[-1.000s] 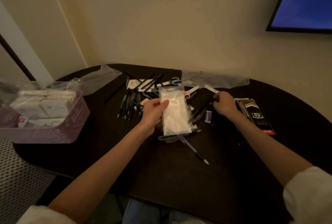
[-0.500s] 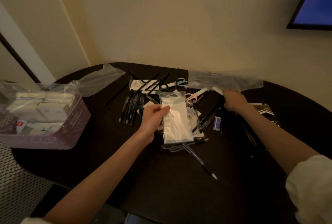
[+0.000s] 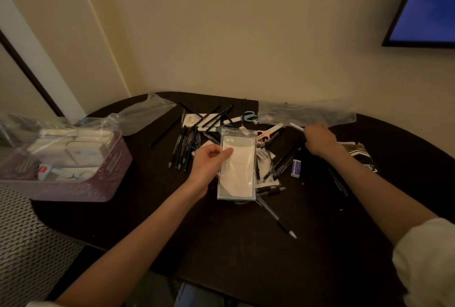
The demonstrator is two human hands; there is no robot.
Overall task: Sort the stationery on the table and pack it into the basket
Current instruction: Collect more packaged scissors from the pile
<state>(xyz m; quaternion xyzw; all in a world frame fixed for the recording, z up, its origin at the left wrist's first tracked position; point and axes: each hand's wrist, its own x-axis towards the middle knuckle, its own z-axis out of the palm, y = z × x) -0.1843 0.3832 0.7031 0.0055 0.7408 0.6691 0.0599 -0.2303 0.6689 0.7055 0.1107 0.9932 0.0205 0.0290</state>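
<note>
In the head view, a flat clear packet point(image 3: 237, 171) of white sheets is pinched at its upper left edge by the left hand point(image 3: 209, 162), thumb on the front face and the other fingers point(image 3: 213, 151) behind, so that the packet is held above the heap of pens point(image 3: 183, 150) and scissors point(image 3: 267, 134) on the dark table point(image 3: 221, 245). The packet's long axis runs from twelve o'clock to six o'clock, nearly in line with the forearm. The purple basket point(image 3: 81, 183) stands at the table's left edge, at about nine o'clock from the packet and well apart from it; white boxes are already seen inside, and a loose clear bag point(image 3: 145, 114) lies just beyond it at about one o'clock. The left hand is judged the nearer one to the basket, so a sweep toward nine o'clock is what the coming move would turn on, with the packet probably turned flat to lie over the boxes. The right hand point(image 3: 318, 140) is seen at about two o'clock from the packet, curled round a thin white stick-like object point(image 3: 296, 127) whose tip points to ten o'clock; what it is exactly cannot be told. A small eraser point(image 3: 296, 168) lies between the two hands, at seven o'clock from the right hand, and a single pen point(image 3: 277, 216) lies loose at five o'clock from the packet. A dark printed pack point(image 3: 362, 156) is partly hidden beyond the right forearm.
</note>
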